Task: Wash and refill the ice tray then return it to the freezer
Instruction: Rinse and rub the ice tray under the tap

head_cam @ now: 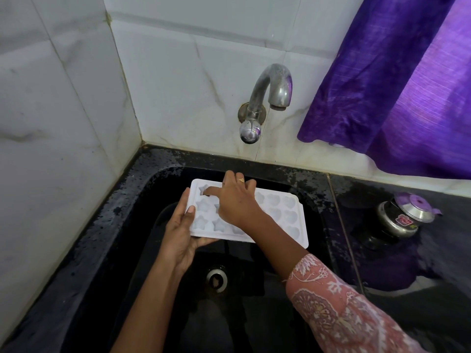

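A white ice tray (285, 215) with star and heart shaped cells is held level over the black sink (158, 179). My left hand (182, 233) grips the tray's left end, thumb on the rim and fingers underneath. My right hand (235, 200) lies across the top of the tray, its index finger reaching into a star cell at the far left corner. The metal tap (270, 95) juts from the tiled wall above the tray, and no water runs from it.
The sink drain (216, 278) lies below the tray. A steel lidded pot (404, 215) stands on the wet black counter at the right. A purple curtain (397, 85) hangs at the upper right. White tiled walls close in at the left and back.
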